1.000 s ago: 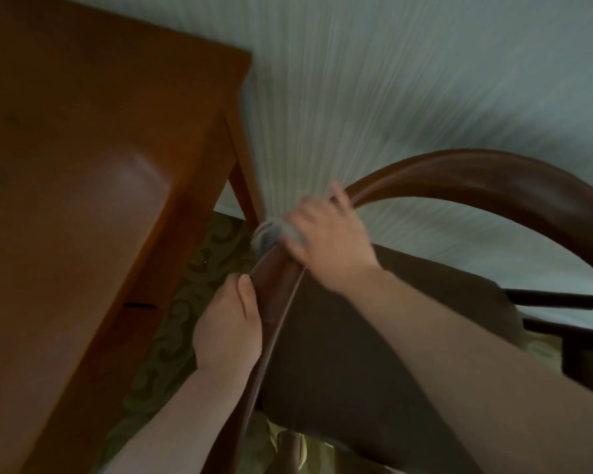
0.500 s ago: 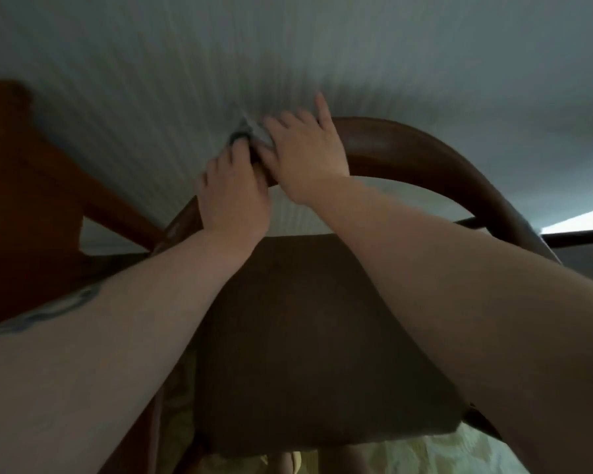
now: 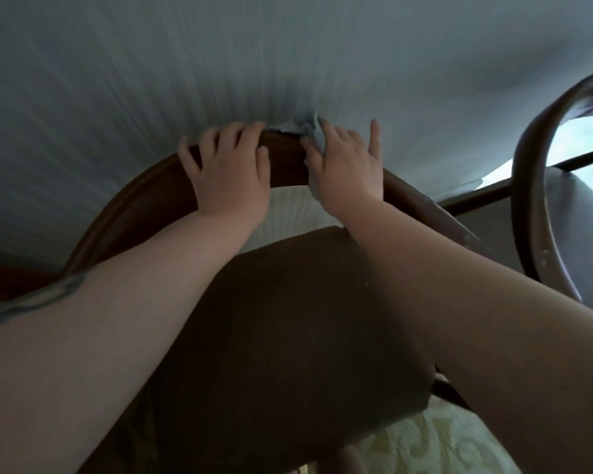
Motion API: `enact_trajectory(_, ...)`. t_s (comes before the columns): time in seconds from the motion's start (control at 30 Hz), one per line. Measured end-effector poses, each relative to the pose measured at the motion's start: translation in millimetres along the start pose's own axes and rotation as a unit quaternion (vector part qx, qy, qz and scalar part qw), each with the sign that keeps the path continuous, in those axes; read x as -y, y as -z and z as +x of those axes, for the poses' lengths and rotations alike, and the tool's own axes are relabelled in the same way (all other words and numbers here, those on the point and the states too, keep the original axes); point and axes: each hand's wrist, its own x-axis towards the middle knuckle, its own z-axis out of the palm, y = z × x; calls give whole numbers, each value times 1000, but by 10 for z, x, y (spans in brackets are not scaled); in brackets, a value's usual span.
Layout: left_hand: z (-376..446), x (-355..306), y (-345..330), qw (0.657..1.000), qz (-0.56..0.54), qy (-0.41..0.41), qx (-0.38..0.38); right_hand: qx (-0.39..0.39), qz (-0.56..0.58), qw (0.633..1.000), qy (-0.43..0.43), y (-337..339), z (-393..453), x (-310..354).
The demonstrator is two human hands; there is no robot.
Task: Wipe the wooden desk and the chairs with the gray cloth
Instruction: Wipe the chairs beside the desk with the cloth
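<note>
A person's two bare forearms reach up from the bottom corners of the frame toward the curved wooden top rail of a chair (image 3: 285,159), which arcs across the middle of the frame. The left hand (image 3: 231,176) rests on the rail just left of center, palm down, fingers spread wide and draped over the top edge, holding nothing. The right hand (image 3: 348,169) lies just right of center on the same rail, its fingers mostly straight and fanned upward, pressing the gray cloth (image 3: 303,126) against the wood. The cloth shows as a small crumpled bunch poking out above the rail between the two hands, touching the right hand's fingertips and running down under its palm. Whether the thumb curls round the cloth cannot be told. A dark mark shows on the left forearm near the left edge. Below the hands, the chair's dark brown seat (image 3: 288,336) fills the center and lower part of the frame. A pale ribbed wall (image 3: 220,63) fills the top half. At the right edge stands a second chair (image 3: 531,172) with a similar curved wooden back and a dark seat. Pale patterned carpet (image 3: 442,446) shows at the bottom right.
</note>
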Motion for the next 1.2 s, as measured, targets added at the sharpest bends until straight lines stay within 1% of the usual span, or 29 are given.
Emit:
enact_trajectory(0.03,9,-89,-34,1000,5,-12,6,9,-20,1000,-12,8,-26,-188)
enact_trajectory(0.07,17,-169,-64,1000,12,-23,10,5,-33,998,-53,7,-86,-363)
enact_trajectory(0.13,31,-307,-121,999,27,-41,19,-35,-24,987,-155,-18,-301,-575)
enact_trajectory(0.2,55,-465,-175,997,33,-69,31,-59,-8,977,-207,-47,-431,-540)
enact_trajectory(0.23,70,-551,-203,995,34,-86,40,-58,5,973,-223,-37,-416,-455)
enact_trajectory(0.27,81,-645,-233,993,34,-103,51,-49,25,972,-230,-19,-364,-371)
enact_trajectory(0.33,90,-802,-314,989,41,-126,69,-30,65,978,-197,5,-255,-264)
enact_trajectory(0.4,83,-892,-374,988,56,-125,72,-16,54,987,-151,59,-310,-376)
enact_trajectory(0.43,70,-916,-389,989,61,-116,75,-18,32,989,-144,78,-426,-501)
enact_trajectory(0.5,41,-987,-392,989,64,-98,88,-42,-9,984,-173,83,-750,-784)
enact_trajectory(0.57,-16,-1113,-413,987,62,-99,107,-50,-14,971,-233,135,-1004,-932)
enact_trajectory(0.63,-65,-1261,-472,985,56,-105,126,-20,-11,963,-268,164,-987,-906)
enact_trajectory(0.67,-82,-1325,-504,984,54,-100,137,7,-14,964,-267,172,-919,-858)
enact_trajectory(0.73,-83,-1419,-564,985,54,-73,145,45,-22,974,-220,151,-757,-789)
enact_trajectory(0.77,-78,-1450,-582,986,58,-61,142,48,-21,980,-193,132,-702,-790)
enact_trajectory(0.83,-89,-1466,-590,987,70,-50,133,41,-24,987,-152,115,-684,-863)
enact_trajectory(0.9,-121,-1464,-585,988,76,-53,122,11,-22,990,-136,71,-774,-965)
enact_trajectory(0.97,-159,-1469,-586,989,73,-58,112,-31,-15,985,-168,44,-983,-1055)
enact_trajectory(1.03,-180,-1475,-604,990,73,-59,106,-55,-29,975,-212,27,-1209,-1104)
enact_trajectory(1.13,-244,-1528,-656,990,56,-79,102,-26,-21,955,-296,44,-1252,-1008)
enact_trajectory(1.17,-267,-1556,-673,989,47,-93,104,-19,-7,952,-307,39,-1145,-944)
enact_trajectory(1.2,-283,-1583,-690,988,44,-107,107,-20,-3,956,-292,18,-1019,-886)
